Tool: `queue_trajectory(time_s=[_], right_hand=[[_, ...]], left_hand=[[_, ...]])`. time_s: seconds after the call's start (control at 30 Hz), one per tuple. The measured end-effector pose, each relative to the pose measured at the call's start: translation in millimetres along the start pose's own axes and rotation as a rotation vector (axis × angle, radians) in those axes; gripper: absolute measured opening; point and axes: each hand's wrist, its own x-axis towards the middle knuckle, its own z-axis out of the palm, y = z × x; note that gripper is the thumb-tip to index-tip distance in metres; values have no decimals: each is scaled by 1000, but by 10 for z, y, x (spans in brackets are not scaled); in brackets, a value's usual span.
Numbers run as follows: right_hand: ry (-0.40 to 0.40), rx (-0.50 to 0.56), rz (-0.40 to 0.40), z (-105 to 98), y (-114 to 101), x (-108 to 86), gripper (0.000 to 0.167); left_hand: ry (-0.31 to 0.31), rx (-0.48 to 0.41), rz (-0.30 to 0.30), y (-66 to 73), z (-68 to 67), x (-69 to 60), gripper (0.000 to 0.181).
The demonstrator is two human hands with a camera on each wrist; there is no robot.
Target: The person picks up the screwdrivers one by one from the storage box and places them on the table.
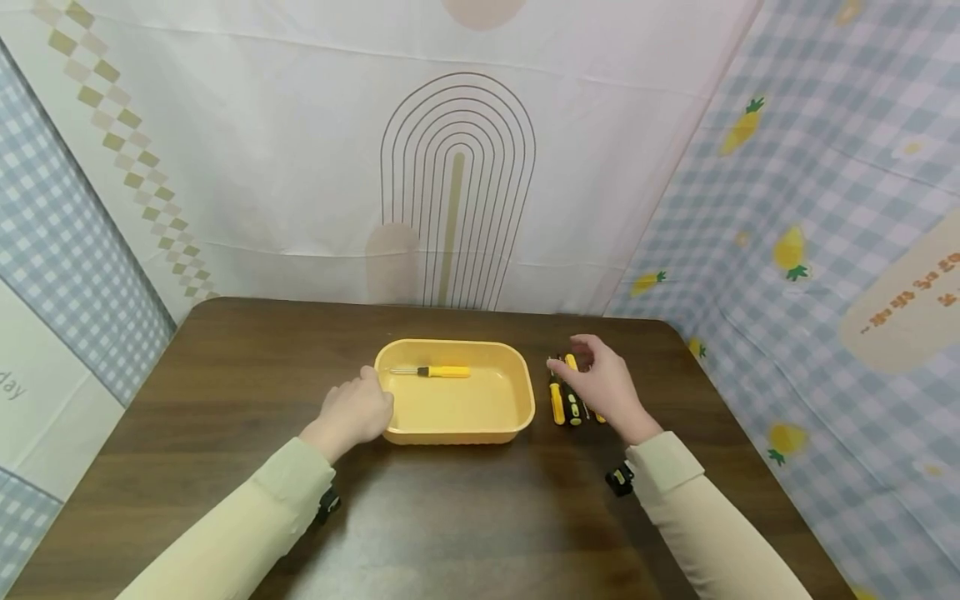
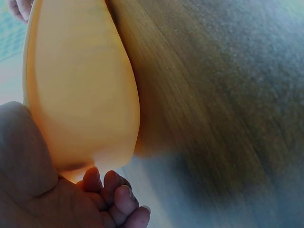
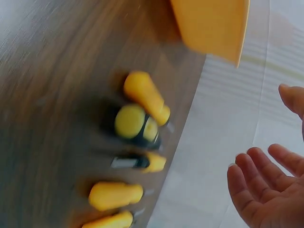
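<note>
A yellow plastic basin [image 1: 457,417] sits on the table with one yellow-handled screwdriver [image 1: 448,372] lying inside it. My left hand [image 1: 351,410] grips the basin's left end, and in the left wrist view its fingers [image 2: 121,194] curl at the outer wall. To the basin's right lies a group of screwdrivers: one yellow-handled screwdriver [image 1: 557,404], a thicker black-and-yellow handle [image 3: 130,122] and several others. Over this group hovers my right hand [image 1: 603,387], thumb and fingers apart, holding nothing. It partly hides the rightmost tools in the head view.
The dark wooden table [image 1: 247,375] has rounded far corners. Behind it hangs a white patterned cloth [image 1: 300,167], and a blue checked cloth [image 1: 810,167] hangs on the right. A small black device [image 1: 621,479] is worn at the right wrist.
</note>
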Motion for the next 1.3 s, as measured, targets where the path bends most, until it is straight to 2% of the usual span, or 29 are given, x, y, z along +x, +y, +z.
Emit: queue_trajectory(time_s=[0.33,0.6,1.03,1.17,1.3], right_hand=[[-12,52,-90,332,-384,68,68],[-60,89,-144,578,-578,103,66],[-181,133,-113,909,-736,184,61],[-217,95,-113,994,-762,216,59],[-250,47,-150,1081,-765,258,54]], left_hand=[[3,-1,0,10,-4,-7,38],[-3,0,-9,18,-20,-6,39],[1,5,-11,21,0,-2,37],[8,10,-13,20,6,-1,37],[15,7,-10,17,14,2,37]])
